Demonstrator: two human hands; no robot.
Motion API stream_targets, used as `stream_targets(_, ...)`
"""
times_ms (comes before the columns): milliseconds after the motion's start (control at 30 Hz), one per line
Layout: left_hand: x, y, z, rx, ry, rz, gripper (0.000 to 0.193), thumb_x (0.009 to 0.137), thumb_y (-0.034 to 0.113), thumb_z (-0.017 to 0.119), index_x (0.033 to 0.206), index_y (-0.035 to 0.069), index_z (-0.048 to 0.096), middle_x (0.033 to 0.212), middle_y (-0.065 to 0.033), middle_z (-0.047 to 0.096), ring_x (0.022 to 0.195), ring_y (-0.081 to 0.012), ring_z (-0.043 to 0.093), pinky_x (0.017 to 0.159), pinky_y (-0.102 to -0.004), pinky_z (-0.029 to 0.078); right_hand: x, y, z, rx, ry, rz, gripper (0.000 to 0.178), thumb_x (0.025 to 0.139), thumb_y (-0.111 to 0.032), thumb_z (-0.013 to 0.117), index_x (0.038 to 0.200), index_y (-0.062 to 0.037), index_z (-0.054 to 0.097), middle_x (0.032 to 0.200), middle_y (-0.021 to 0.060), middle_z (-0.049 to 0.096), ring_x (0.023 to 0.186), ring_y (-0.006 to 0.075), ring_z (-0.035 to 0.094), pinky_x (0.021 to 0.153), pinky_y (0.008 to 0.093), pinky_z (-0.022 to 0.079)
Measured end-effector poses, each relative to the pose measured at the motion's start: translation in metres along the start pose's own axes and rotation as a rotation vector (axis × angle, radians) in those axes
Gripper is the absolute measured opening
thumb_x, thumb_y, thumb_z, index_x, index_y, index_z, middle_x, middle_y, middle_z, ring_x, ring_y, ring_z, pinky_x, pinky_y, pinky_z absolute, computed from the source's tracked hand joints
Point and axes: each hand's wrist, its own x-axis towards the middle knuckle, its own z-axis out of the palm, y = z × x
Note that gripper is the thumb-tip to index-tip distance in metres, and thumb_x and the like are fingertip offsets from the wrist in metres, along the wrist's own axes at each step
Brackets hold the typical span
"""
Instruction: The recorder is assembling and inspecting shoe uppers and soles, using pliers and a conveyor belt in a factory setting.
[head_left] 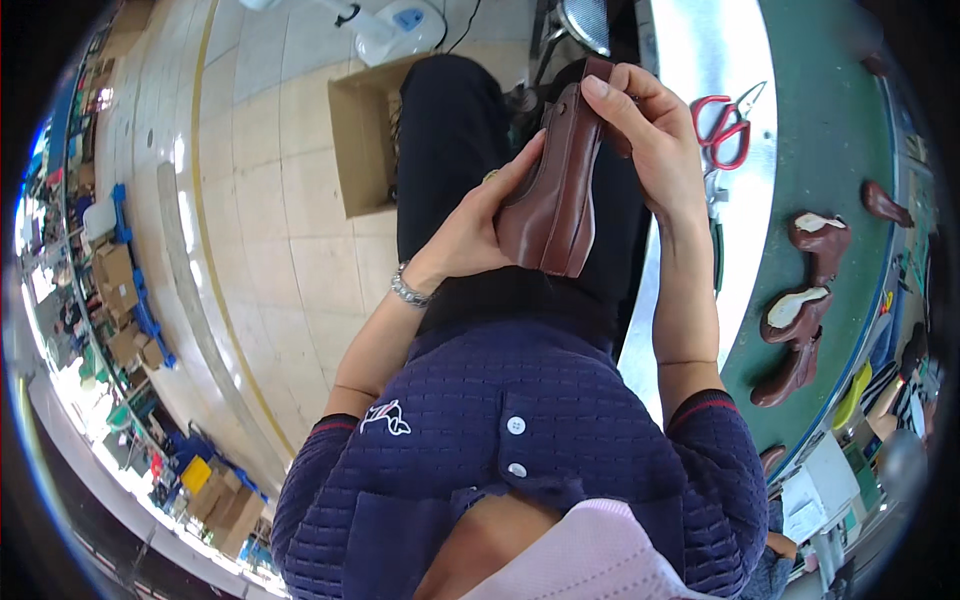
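Pale pink fabric [585, 560] nearest us; navy knit top [600, 420]; one brown leather shoe [560, 200], held.
We list the shoe, our landmark, above dark trousers [450, 130], its broad end toward the knit top. Left hand [475, 230]: at the shoe's left side, gripping it, some fingertips hidden behind; bracelet [410, 287] at the wrist. Right hand [655, 135]: at the shoe's far end, thumb and fingers pinching the leather there. Left of the shoe we record a cardboard box [360, 150]; right of it, red-handled scissors [735, 123] on a pale, shiny surface [745, 230]; farther right, brown leather pieces [826, 240] on a green tabletop [805, 110].
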Motion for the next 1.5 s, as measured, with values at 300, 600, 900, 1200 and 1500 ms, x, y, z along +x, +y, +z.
stream_targets(300,-0.026,-0.038,-0.003,-0.012,0.006,-0.066,0.102,0.065,0.011,0.080,0.146,0.009,0.018,0.148,-0.0112,0.028,0.134,-0.0242,0.031,0.109,-0.0343,0.026,-0.014,0.034,0.018,-0.002,0.063,0.128,0.018,0.085,-0.024,0.067,0.081,-0.0061,0.063,0.065,-0.0078,0.051,0.056,-0.0013,0.040,0.051,0.0165,0.030)
stream_targets(600,-0.021,0.006,-0.019,0.095,-0.182,-0.142,0.108,0.065,0.029,0.081,0.147,0.007,0.015,0.151,-0.0154,0.017,0.138,-0.0280,0.022,0.111,-0.0356,0.019,-0.022,0.034,0.013,-0.028,0.137,0.116,0.015,0.087,-0.022,0.066,0.086,-0.0062,0.064,0.065,-0.0082,0.052,0.054,-0.0016,0.037,0.047,0.0171,0.027)
stream_targets(900,0.021,-0.008,-0.012,-0.304,-0.036,-0.178,0.089,0.073,0.038,0.076,0.141,0.005,0.029,0.133,-0.0132,0.041,0.123,-0.0223,0.041,0.103,-0.0359,0.034,-0.037,0.028,0.005,0.050,-0.229,0.195,0.048,0.079,-0.016,0.072,0.120,-0.0009,0.052,0.084,0.0020,0.059,0.076,0.0071,0.056,0.071,0.0219,0.046)
stream_targets(1200,0.024,0.000,0.011,-0.316,0.175,-0.294,0.074,0.073,0.040,0.075,0.128,0.001,0.045,0.112,-0.0100,0.050,0.106,-0.0200,0.049,0.093,-0.0334,0.040,-0.040,0.021,0.008,-0.119,-0.326,0.306,0.095,0.061,-0.013,0.084,0.139,-0.0094,0.030,0.119,0.0097,0.052,0.110,0.0222,0.054,0.090,0.0371,0.047)
stream_targets(1500,0.036,-0.015,0.008,-0.308,0.175,-0.258,0.058,0.076,0.043,0.071,0.112,0.001,0.054,0.101,-0.0085,0.052,0.093,-0.0156,0.053,0.083,-0.0293,0.045,-0.033,0.031,0.007,-0.019,-0.270,0.181,0.081,0.069,-0.014,0.079,0.136,-0.0079,0.034,0.112,0.0105,0.055,0.101,0.0201,0.058,0.086,0.0327,0.049)
